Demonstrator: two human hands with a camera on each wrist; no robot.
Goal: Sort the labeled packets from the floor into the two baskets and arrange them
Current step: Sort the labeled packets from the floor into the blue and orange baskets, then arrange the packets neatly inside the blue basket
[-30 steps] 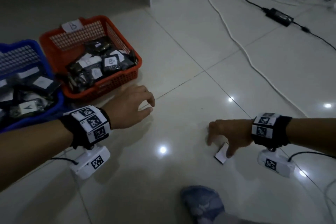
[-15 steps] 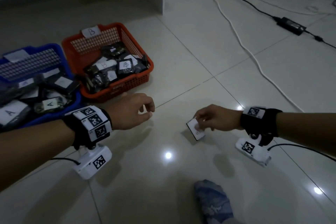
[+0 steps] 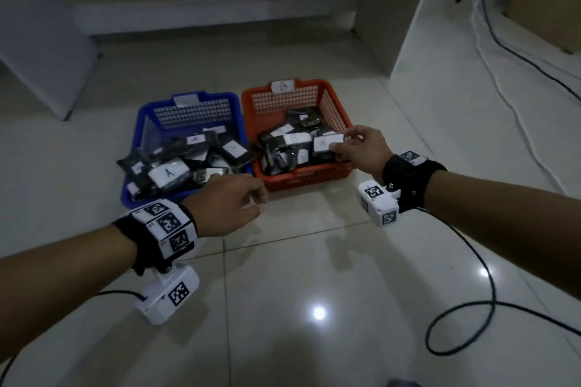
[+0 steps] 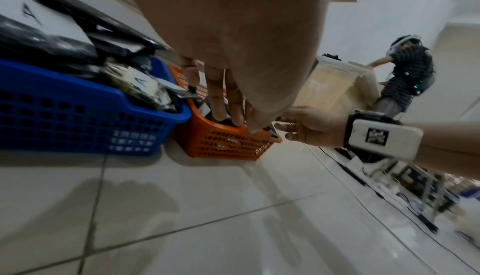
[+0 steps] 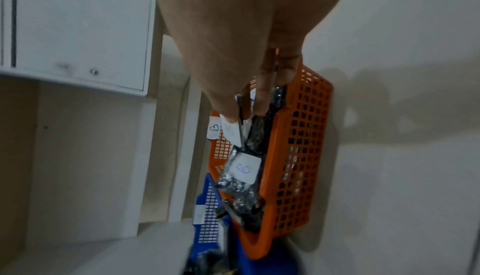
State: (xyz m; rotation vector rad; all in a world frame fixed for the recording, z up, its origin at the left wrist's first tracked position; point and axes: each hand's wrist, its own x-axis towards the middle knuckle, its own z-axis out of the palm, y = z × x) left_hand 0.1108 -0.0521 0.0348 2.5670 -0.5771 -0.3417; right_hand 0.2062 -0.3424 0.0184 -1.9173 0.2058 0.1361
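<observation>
Packet marked B pinched by right hand, held over orange basket near its right rim. Left hand loosely curled, holding nothing, hovering at blue basket's near edge. Both baskets side by side, touching, heaped with labeled packets. Bare floor tile in front.
</observation>
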